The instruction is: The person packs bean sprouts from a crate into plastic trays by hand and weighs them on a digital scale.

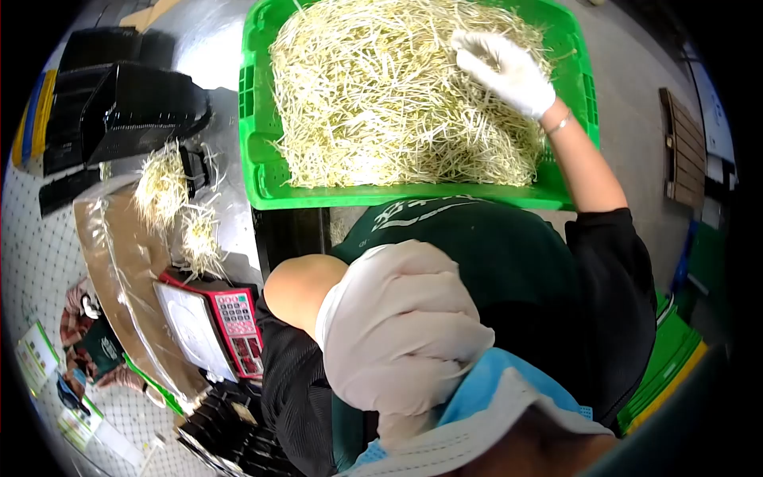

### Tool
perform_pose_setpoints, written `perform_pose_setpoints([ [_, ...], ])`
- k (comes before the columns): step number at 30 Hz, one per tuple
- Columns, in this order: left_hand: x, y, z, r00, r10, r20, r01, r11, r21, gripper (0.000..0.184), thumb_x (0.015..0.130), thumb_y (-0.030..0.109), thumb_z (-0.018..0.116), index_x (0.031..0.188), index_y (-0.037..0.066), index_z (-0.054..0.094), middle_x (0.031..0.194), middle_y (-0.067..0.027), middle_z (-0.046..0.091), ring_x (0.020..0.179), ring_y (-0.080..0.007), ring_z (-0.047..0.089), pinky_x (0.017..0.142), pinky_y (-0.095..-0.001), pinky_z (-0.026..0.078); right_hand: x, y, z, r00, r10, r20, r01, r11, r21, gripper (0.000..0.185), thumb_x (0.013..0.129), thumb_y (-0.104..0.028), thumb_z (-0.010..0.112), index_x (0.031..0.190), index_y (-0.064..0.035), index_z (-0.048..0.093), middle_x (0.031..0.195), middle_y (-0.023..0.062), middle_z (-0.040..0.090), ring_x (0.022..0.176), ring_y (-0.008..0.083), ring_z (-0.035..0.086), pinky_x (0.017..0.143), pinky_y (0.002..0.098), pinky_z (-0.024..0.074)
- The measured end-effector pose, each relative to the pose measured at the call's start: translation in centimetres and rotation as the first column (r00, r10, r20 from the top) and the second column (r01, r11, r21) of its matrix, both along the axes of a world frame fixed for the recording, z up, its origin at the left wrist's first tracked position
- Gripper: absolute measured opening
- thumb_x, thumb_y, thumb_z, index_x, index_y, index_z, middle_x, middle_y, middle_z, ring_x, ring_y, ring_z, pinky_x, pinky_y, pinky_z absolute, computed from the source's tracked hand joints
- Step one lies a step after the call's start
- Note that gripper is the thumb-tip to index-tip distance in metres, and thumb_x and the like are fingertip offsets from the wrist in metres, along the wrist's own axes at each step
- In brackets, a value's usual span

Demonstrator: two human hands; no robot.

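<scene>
My right hand [509, 75], in a white glove, rests on the bean sprouts [381, 95] with its fingers apart. Those sprouts fill a green plastic crate [381, 197] in front of my body. Close to the camera, my left hand [405, 326], also gloved, is raised to my face. Its fingers are bent and pressed together, with the thumb below, closed on the blue and white face mask [509, 393]. Where the fingertips meet the mask is partly hidden.
Left of the crate, loose sprouts [163, 187] lie on a metal table [222, 135] beside black plastic trays [143, 111]. A red scale [234, 318] and a plastic-covered cardboard box [119, 254] stand nearer. Another person [103, 350] is at far left. A wooden pallet [685, 147] is at right.
</scene>
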State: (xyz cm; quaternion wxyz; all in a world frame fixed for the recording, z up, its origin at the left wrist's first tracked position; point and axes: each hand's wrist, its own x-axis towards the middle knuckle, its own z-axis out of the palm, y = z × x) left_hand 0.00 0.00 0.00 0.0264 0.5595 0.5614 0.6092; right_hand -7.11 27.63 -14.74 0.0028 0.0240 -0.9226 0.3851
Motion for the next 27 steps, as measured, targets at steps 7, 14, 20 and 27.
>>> perform_pose_setpoints([
  [7,-2.5,0.8,-0.4,0.962,-0.251,0.107,0.235,0.962,0.139,0.053,0.098,0.044,0.032,0.060,0.009,0.044,0.076,-0.0140,0.062,0.059,-0.0258,0.055,0.052,-0.0362,0.043,-11.0,-2.4,-0.1,0.921,0.349,-0.174,-0.324,0.933,0.154,0.060,0.080,-0.042,0.066,0.126,-0.0073,0.051,0.118,0.0174,0.058,0.108,0.0269,0.055,0.094,0.0371,0.0425],
  [14,-4.8,-0.5,-1.3,0.937,-0.304,0.171,0.264,0.939,0.222,0.036,0.069,0.038,0.067,0.057,0.010,0.047,0.065,-0.0057,0.046,0.053,-0.0245,0.045,0.047,-0.0343,0.035,-13.2,-9.3,-5.7,0.752,0.649,-0.114,-0.488,0.664,0.566,0.072,0.079,-0.047,0.064,0.133,-0.0058,0.042,0.128,0.0182,0.050,0.116,0.0293,0.050,0.100,0.0375,0.0380],
  [20,-4.5,-4.4,-2.0,0.950,-0.268,0.162,0.241,0.955,0.171,0.040,0.072,0.039,0.065,0.054,0.010,0.044,0.058,-0.0055,0.046,0.050,-0.0258,0.047,0.045,-0.0352,0.034,-15.4,-8.2,-6.2,0.813,0.572,-0.106,-0.389,0.670,0.632,0.082,0.078,-0.051,0.062,0.139,-0.0044,0.035,0.136,0.0190,0.043,0.123,0.0313,0.045,0.105,0.0379,0.0341],
  [27,-10.8,-6.3,-6.2,0.918,0.225,0.328,0.017,0.803,-0.596,0.061,0.066,0.040,0.078,0.106,0.001,0.053,0.103,-0.0183,0.056,0.100,-0.0317,0.053,0.087,-0.0387,0.040,-14.1,-7.2,-6.5,0.783,0.610,-0.123,-0.397,0.642,0.656,0.106,0.070,-0.066,0.059,0.142,0.0020,0.023,0.144,0.0258,0.027,0.132,0.0365,0.031,0.112,0.0394,0.0233],
])
